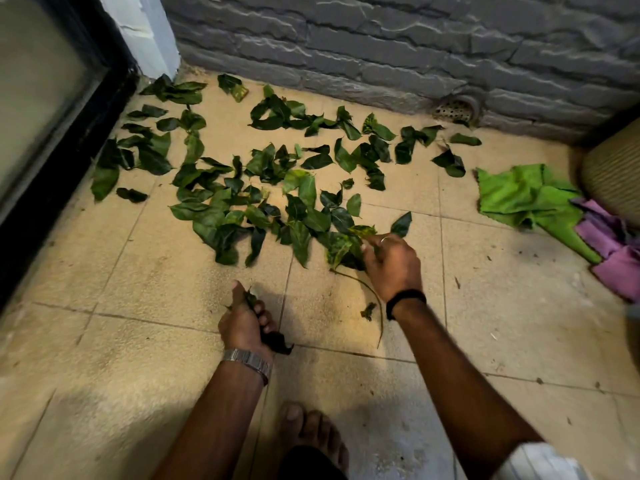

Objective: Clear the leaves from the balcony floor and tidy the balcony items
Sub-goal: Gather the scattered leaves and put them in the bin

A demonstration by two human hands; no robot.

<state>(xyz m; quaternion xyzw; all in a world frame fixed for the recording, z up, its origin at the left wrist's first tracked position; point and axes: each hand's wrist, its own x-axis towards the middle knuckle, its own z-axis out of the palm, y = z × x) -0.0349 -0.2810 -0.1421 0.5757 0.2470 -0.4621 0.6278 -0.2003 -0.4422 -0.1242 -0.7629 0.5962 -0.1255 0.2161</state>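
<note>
Several green leaves (242,199) lie scattered over the beige tiled balcony floor (138,289), from the far wall to the middle. My right hand (391,265) grips a bunch of leaves (343,249) at the near edge of the pile, and a thin stem (372,296) trails from it. My left hand (244,322) is low over the floor, nearer to me, and its fingers curl round a few dark leaves (275,339). A small leaf scrap (367,311) lies between my hands.
A green cloth (526,195) and a purple cloth (609,247) lie crumpled at the right, beside a ribbed beige pot (613,171). A grey stone wall (381,46) with a drain grate (455,109) closes the far side. A black-framed glass door (52,109) runs along the left. My bare foot (311,438) stands near the bottom.
</note>
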